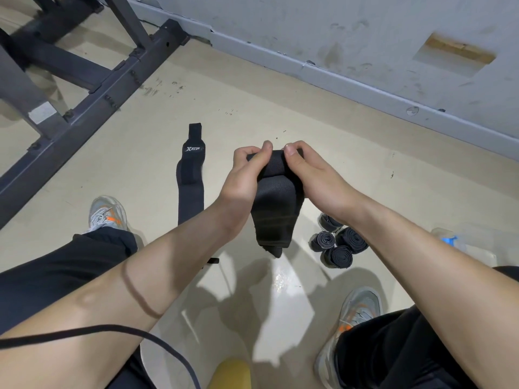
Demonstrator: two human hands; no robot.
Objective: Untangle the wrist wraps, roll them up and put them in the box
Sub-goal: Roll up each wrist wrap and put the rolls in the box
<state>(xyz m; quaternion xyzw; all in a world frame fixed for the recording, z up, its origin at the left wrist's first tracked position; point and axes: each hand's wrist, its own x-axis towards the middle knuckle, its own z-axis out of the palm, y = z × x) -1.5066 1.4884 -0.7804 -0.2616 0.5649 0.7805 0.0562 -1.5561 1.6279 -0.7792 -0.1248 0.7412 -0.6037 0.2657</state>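
— Above the floor (pixel 252 94), what's held?
— A black wrist wrap (pixel 276 203), its top edge pinched by left hand (pixel 241 175) and right hand (pixel 311 178), fingers curled (rolled wraps (pixel 339 245) lie below right).

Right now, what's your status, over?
Left hand and right hand pinch top of held wrap. Loose wrap flat on floor; rolled wraps near right shoe. Nothing blocking.

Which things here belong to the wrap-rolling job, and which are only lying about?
Job: black wrist wrap pinched by left hand and right hand; XTEP wrap flat on floor; rolled wraps; clear container with blue clip.
Lying about: metal rack frame; black cable; yellow object.
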